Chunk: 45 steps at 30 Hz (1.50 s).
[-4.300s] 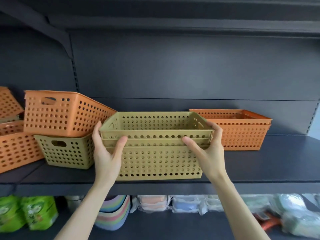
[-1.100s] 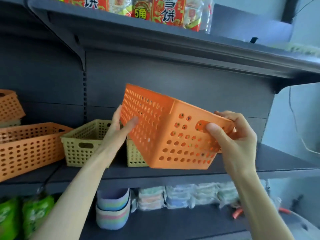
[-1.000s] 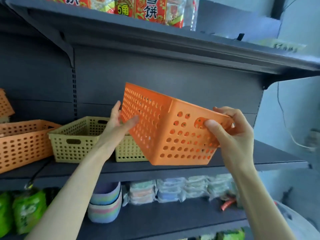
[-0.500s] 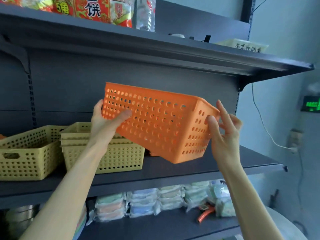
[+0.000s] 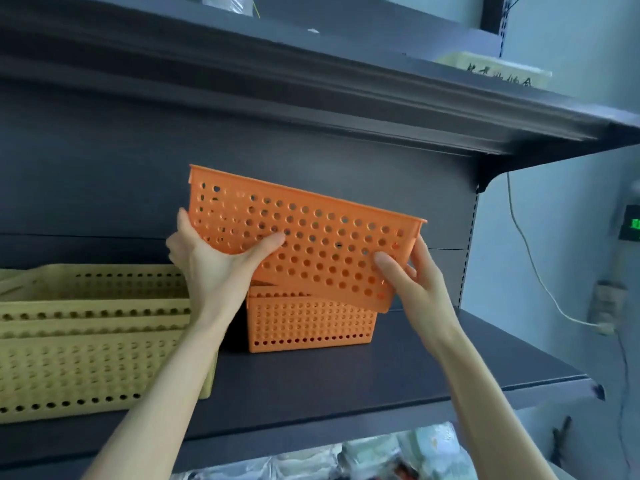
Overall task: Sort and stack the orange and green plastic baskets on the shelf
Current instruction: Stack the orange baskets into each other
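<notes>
An orange perforated basket [image 5: 311, 237] hangs tilted, left end higher, just above a second orange basket [image 5: 311, 323] that stands on the dark shelf [image 5: 381, 379]. My left hand [image 5: 214, 268] grips its lower left corner, thumb across the front wall. My right hand [image 5: 412, 282] holds its right end, thumb on the front and fingers behind. The held basket's lower right edge overlaps the rim of the standing one. Stacked green baskets [image 5: 90, 337] sit on the shelf at the left.
An upper shelf [image 5: 311, 84] runs close overhead, with a pale tray [image 5: 495, 72] on it. A bracket [image 5: 491, 174] and upright close the shelf's right end. Wrapped packs [image 5: 381, 459] lie on the shelf below. A white cable [image 5: 540, 271] hangs on the wall.
Both hands carried the orange basket rightward along the shelf and lowered it over the standing orange basket. The view panned right, so the green baskets slid to the left edge.
</notes>
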Motion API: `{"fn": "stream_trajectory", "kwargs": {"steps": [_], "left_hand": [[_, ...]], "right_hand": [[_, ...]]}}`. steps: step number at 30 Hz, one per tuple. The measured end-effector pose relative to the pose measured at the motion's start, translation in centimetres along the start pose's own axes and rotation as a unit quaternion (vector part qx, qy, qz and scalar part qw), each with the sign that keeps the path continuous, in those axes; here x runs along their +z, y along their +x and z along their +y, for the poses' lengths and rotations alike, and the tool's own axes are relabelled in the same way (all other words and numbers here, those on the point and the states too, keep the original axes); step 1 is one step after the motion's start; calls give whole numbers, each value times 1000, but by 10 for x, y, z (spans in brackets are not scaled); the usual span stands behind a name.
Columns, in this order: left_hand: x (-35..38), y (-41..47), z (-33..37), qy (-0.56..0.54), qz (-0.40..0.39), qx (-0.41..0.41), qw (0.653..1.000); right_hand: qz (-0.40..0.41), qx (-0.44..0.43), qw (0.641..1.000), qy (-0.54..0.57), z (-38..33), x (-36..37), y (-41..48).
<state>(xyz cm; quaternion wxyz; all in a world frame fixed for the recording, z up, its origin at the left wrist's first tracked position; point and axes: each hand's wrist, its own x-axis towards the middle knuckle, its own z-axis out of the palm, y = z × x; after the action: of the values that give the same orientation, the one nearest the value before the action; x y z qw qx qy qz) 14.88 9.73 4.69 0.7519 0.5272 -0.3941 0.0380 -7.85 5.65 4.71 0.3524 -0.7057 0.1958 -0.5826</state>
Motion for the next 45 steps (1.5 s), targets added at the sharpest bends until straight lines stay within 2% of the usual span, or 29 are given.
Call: {"fn": "stream_trajectory", "kwargs": {"steps": [7,18,27,31,33,36,38,42,45], "left_hand": [[45,-8,-22,27,39,50,998],[93,-3,-66,133,68,42,988],[103,-4,-89,182,-3,34,983],[102,-13,-100,290,-31,88,953],[105,-20,-107,295,-24,97,950],[110,-24,-116,287,-8,157,945],[112,-22,-119,280,-34,191,940],[114,-20,-127,384,-85,230,890],[113,-18,-130,412,-83,231,877]], "right_hand": [[71,-48,996,-23,59,-35,50],[20,-22,998,-47,141,-54,110],[-7,40,993,-111,181,-54,116],[-26,48,991,-122,187,-53,109],[-26,34,988,-151,189,-52,105],[-41,12,983,-178,193,-49,104],[-57,-1,982,-181,195,-47,104],[-72,-8,969,-238,198,-44,101],[-64,-9,968,-241,198,-43,100]]}}
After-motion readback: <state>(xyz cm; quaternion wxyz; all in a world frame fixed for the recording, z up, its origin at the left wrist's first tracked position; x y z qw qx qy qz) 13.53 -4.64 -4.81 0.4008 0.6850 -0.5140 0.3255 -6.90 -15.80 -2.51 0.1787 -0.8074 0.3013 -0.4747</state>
